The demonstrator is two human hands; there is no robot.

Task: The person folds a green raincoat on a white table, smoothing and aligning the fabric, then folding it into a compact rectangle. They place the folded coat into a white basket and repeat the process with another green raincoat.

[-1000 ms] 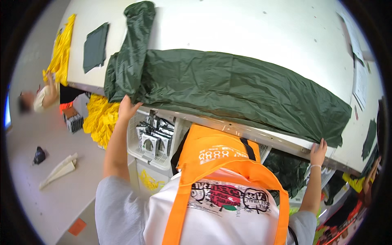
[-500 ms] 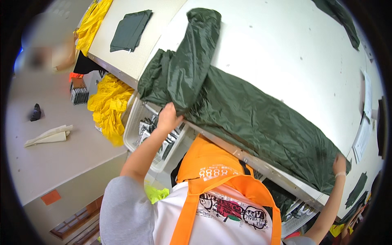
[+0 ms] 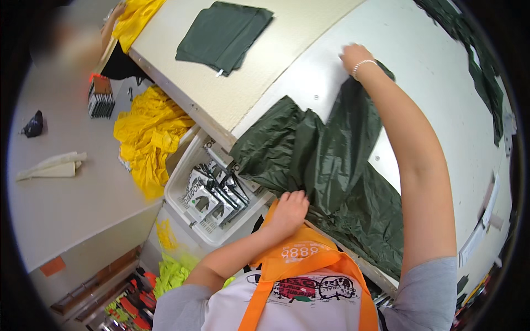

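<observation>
My fingers on the left hand (image 3: 289,209) are curled shut over the near fold of the dark green, thin, crinkly raincoat-like garment (image 3: 331,165), pinching it right at the near edge of the white tabletop (image 3: 430,71), just above the collar of my orange apron (image 3: 301,259). I judge I grip it there so the slippery cloth does not slide off the edge. My right hand (image 3: 356,58), a bead bracelet on its wrist, is stretched well out toward the middle of the tabletop, lying on the far tip of a long folded strip of the same garment; the fingers seem to be closed on or pressed flat over that tip, but they are blurred and I cannot tell which. Held at both ends like this, the strip runs stretched between my two hands, while the rest of the garment lies bunched along the near edge, part of it spilling over to my left. Below that edge sits a white plastic bin (image 3: 182,190) of small flat packets. On the adjoining beige tabletop (image 3: 232,99) to the left lies a neatly folded dark green cloth (image 3: 223,33), and a heap of yellow garments (image 3: 146,138) hangs beneath it.
</observation>
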